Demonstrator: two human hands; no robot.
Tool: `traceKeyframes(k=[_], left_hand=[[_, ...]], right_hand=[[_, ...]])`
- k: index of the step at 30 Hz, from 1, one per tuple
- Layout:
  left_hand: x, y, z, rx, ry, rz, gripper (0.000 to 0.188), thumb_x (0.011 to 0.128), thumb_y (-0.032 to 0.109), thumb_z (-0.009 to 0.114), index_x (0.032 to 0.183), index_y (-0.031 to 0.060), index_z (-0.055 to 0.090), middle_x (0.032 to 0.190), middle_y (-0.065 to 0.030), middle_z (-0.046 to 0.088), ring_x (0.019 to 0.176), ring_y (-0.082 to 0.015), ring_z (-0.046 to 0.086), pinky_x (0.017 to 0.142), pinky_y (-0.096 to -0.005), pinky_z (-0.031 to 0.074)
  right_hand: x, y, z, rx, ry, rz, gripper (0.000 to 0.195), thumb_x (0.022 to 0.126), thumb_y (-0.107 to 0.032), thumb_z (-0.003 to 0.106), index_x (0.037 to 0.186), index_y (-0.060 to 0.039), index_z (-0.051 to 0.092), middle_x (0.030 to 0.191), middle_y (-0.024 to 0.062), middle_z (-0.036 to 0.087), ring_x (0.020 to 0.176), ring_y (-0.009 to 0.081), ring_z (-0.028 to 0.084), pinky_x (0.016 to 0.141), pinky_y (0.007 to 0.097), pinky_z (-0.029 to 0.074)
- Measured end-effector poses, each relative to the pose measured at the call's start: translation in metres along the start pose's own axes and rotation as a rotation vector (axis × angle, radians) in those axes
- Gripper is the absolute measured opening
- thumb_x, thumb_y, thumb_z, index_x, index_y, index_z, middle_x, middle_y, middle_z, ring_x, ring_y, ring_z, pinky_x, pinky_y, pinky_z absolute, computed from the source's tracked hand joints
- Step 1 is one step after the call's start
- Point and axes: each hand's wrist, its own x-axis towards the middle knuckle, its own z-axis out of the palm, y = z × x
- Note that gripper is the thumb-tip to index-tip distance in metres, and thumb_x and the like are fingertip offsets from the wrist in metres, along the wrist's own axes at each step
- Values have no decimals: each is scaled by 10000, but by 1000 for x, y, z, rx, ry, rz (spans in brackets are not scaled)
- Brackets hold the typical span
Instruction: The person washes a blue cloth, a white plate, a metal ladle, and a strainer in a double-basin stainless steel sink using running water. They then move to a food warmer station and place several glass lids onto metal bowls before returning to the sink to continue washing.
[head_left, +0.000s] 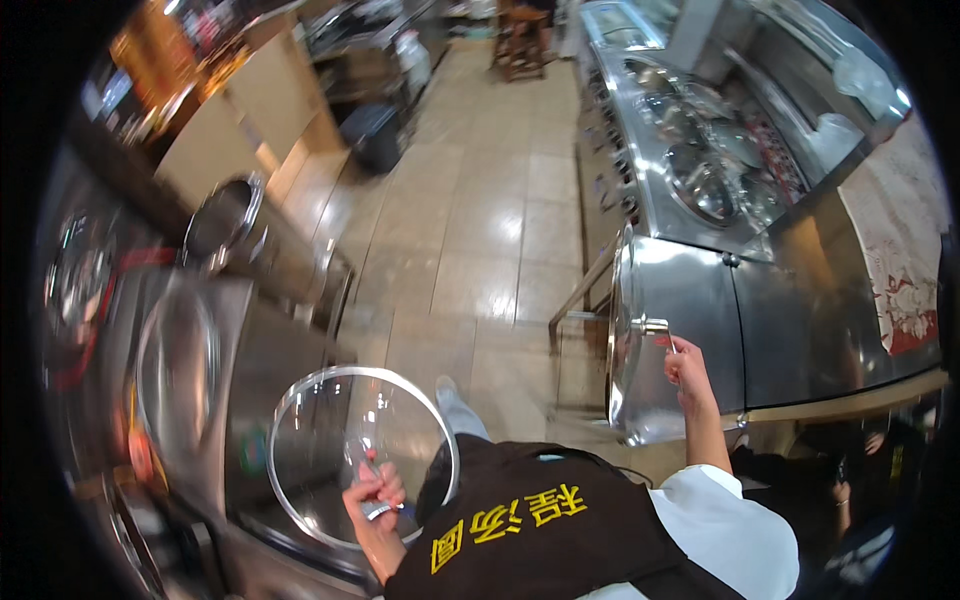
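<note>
My left hand (381, 491) grips the handle of a round clear glass lid (315, 450) with a shiny metal rim. The lid hangs low in front of me, beside a steel counter, and the floor shows through it. On the other side, my right hand (684, 367) holds a large shiny metal lid (619, 360) by its handle (654, 326). That lid is upright and nearly edge-on to me, close to a steel cabinet surface (682, 292).
A long steel range (637, 187) with knobs and several round pots or lids runs along the right. At left stand a steel counter (244, 352), a tall steel pot (255, 225) and a black bin (373, 139). Another person's arm (843, 506) shows at lower right.
</note>
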Motion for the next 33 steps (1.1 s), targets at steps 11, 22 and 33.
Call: traceKeyframes(k=[11,22,33], left_hand=[[421,141,212,167,-268,-404,402,688,53,458,1087,99,453,602,-18,313,458,-93,298,419,-247,298],[765,76,489,359,-358,-685,390,700,36,471,1086,84,461,612,-26,324,470,-99,327,422,-265,329],[1125,-54,763,374,-640,-1142,362,746,58,455,1105,65,413,609,-16,320,479,-95,344,430,-255,341]], right_hand=[[144,-110,81,-16,559,43,379,530,55,454,876,10,601,569,-46,414,464,35,348,410,187,239],[493,-229,119,-154,696,156,222,545,17,540,763,18,580,615,5,517,557,105,465,515,261,375],[754,-402,122,304,757,78,381,540,110,450,896,50,571,590,-55,394,503,44,328,455,194,232]])
